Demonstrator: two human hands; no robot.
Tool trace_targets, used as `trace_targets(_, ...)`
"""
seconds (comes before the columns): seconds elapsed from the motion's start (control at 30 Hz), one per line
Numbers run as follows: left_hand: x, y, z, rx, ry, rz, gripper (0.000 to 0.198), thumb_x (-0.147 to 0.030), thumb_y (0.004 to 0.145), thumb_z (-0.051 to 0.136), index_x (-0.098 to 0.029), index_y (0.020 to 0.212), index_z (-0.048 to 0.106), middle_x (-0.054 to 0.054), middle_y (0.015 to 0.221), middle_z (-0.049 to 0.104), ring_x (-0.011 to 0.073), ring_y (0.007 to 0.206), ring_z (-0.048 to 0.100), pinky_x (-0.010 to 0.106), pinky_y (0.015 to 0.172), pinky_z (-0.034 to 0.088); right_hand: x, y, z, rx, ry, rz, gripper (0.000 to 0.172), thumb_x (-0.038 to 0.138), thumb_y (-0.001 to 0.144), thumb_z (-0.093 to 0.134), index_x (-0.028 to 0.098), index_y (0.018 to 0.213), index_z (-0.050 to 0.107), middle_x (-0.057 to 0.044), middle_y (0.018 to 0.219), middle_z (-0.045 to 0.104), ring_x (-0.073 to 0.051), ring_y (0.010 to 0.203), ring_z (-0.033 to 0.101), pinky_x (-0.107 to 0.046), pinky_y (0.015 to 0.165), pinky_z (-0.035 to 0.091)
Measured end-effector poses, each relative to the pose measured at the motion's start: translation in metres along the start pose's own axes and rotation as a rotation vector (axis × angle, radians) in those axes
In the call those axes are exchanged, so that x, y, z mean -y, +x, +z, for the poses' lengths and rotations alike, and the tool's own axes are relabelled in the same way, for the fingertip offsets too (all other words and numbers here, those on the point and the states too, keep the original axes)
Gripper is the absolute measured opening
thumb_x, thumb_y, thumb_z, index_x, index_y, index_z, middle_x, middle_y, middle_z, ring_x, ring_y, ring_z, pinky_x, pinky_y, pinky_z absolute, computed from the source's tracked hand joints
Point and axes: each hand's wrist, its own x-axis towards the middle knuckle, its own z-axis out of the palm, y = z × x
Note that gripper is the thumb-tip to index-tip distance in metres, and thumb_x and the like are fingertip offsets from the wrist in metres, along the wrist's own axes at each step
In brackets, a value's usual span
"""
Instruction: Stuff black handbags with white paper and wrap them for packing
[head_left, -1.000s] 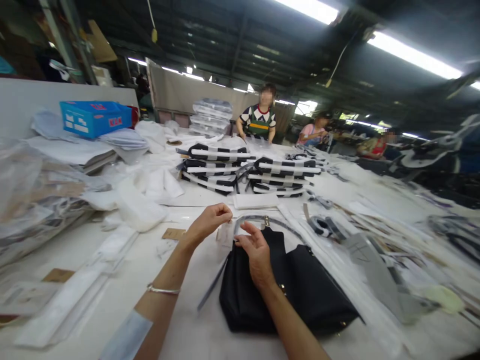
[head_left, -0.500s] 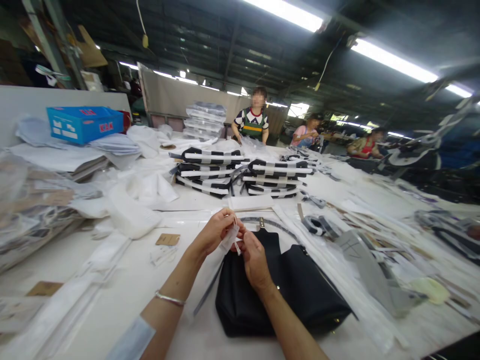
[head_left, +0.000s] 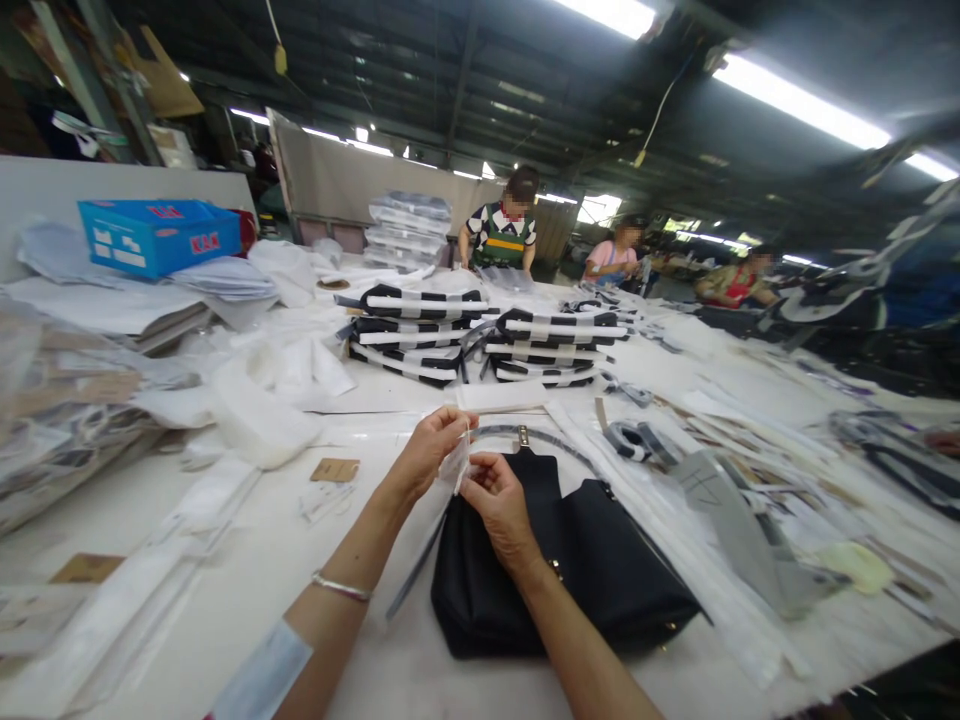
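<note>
Over the left end of a black handbag (head_left: 495, 590), both hands are closed on a small see-through packet (head_left: 453, 466) with a thin white string. My left hand (head_left: 433, 450) pinches the string near the top. Lower down, my right hand (head_left: 496, 505) has thumb and fingers together at the packet's bottom end; the exact grip is partly hidden. The handbag lies on the white table with its flap turned up and a metal clasp (head_left: 523, 436) at the flap's tip. Its strap (head_left: 555, 446) curves behind the flap.
Stacks of black-and-white wrapped bags (head_left: 420, 332) stand ahead. A brown card tag (head_left: 335, 469) lies left of my hands. White wrapping (head_left: 255, 410) and a blue box (head_left: 161, 238) are further left. On the right stands a grey board (head_left: 739, 520). Co-workers (head_left: 499, 235) work across the table.
My right hand has drawn slightly down and away from the left, and the string and packet now hang straighter between them. The co-worker opposite has bent their head down.
</note>
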Motion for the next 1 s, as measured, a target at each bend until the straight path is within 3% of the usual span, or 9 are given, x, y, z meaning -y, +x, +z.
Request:
trace_targets(0.13, -0.003, -0.002, 0.0, 0.095, 0.252, 0.067, 0.027, -0.041, 0.075, 0.07, -0.016, 0.079, 0.061, 0.002, 0.084, 0.067, 0.0125, 0.072, 0.057, 0.026, 0.071, 0.044, 0.004, -0.001, 0.0, -0.013, -0.062, -0.023, 0.024, 0.034, 0.071, 0.077, 0.017, 0.085, 0.067, 0.003, 0.068, 0.061, -0.011, 0.061, 0.053, -0.024, 0.061, 0.046)
trace_targets(0.3, -0.003, -0.002, 0.002, 0.13, 0.35, 0.054, 0.027, -0.043, 0.077, 0.066, -0.017, 0.078, 0.058, -0.001, 0.071, 0.063, 0.0125, 0.065, 0.055, 0.025, 0.064, 0.042, 0.008, -0.002, 0.001, -0.07, -0.103, -0.047, 0.028, 0.043, 0.079, 0.069, 0.016, 0.075, 0.066, 0.003, 0.064, 0.059, -0.011, 0.058, 0.051, -0.024, 0.057, 0.044)
trace_targets(0.53, -0.007, 0.002, -0.003, 0.132, 0.47, 0.14, 0.022, -0.04, 0.082, 0.057, -0.019, 0.084, 0.055, -0.005, 0.062, 0.053, 0.0114, 0.058, 0.051, 0.024, 0.062, 0.041, 0.008, 0.0, -0.007, -0.179, -0.02, -0.018, 0.03, 0.045, 0.08, 0.071, 0.016, 0.087, 0.069, 0.005, 0.05, 0.055, -0.008, 0.043, 0.045, -0.02, 0.042, 0.032)
trace_targets(0.7, -0.018, -0.004, -0.009, -0.028, 0.909, 0.232, 0.01, -0.028, 0.083, 0.051, -0.022, 0.088, 0.057, -0.004, 0.064, 0.055, 0.0152, 0.064, 0.055, 0.027, 0.067, 0.043, 0.015, -0.002, -0.014, -0.128, 0.301, 0.094, 0.031, 0.041, 0.069, 0.081, 0.018, 0.079, 0.063, -0.003, 0.083, 0.071, -0.007, 0.049, 0.05, -0.02, 0.042, 0.038)
trace_targets(0.77, -0.022, -0.007, -0.009, -0.049, 0.973, 0.254, 0.012, -0.028, 0.083, 0.054, -0.023, 0.091, 0.061, -0.002, 0.074, 0.063, 0.0171, 0.074, 0.059, 0.029, 0.075, 0.045, 0.015, -0.001, -0.015, -0.096, 0.327, 0.133, 0.031, 0.038, 0.067, 0.084, 0.018, 0.079, 0.063, -0.003, 0.085, 0.071, -0.009, 0.052, 0.054, -0.021, 0.045, 0.043)
trace_targets(0.83, -0.024, -0.009, -0.006, 0.032, 0.967, 0.282, 0.018, -0.032, 0.084, 0.056, -0.024, 0.097, 0.064, 0.002, 0.095, 0.069, 0.0195, 0.092, 0.062, 0.03, 0.086, 0.045, 0.015, 0.0, -0.015, -0.05, 0.334, 0.145, 0.029, 0.037, 0.07, 0.083, 0.018, 0.079, 0.063, -0.002, 0.081, 0.069, -0.009, 0.054, 0.055, -0.022, 0.048, 0.046)
trace_targets(0.9, -0.025, -0.014, -0.001, 0.188, 0.929, 0.263, 0.026, -0.035, 0.083, 0.059, -0.023, 0.105, 0.066, 0.005, 0.112, 0.069, 0.0225, 0.106, 0.061, 0.032, 0.096, 0.043, 0.016, -0.002, -0.014, -0.017, 0.346, 0.136, 0.028, 0.037, 0.072, 0.081, 0.018, 0.078, 0.063, 0.0, 0.073, 0.066, -0.008, 0.051, 0.052, -0.021, 0.046, 0.044)
trace_targets(1.0, -0.022, -0.02, 0.006, 0.4, 0.895, 0.141, 0.044, -0.033, 0.075, 0.067, -0.024, 0.118, 0.064, 0.004, 0.114, 0.069, 0.0244, 0.103, 0.063, 0.032, 0.092, 0.045, 0.017, -0.003, -0.012, -0.017, 0.368, 0.123, 0.03, 0.04, 0.073, 0.08, 0.017, 0.077, 0.062, 0.001, 0.072, 0.064, -0.006, 0.047, 0.048, -0.018, 0.041, 0.04)
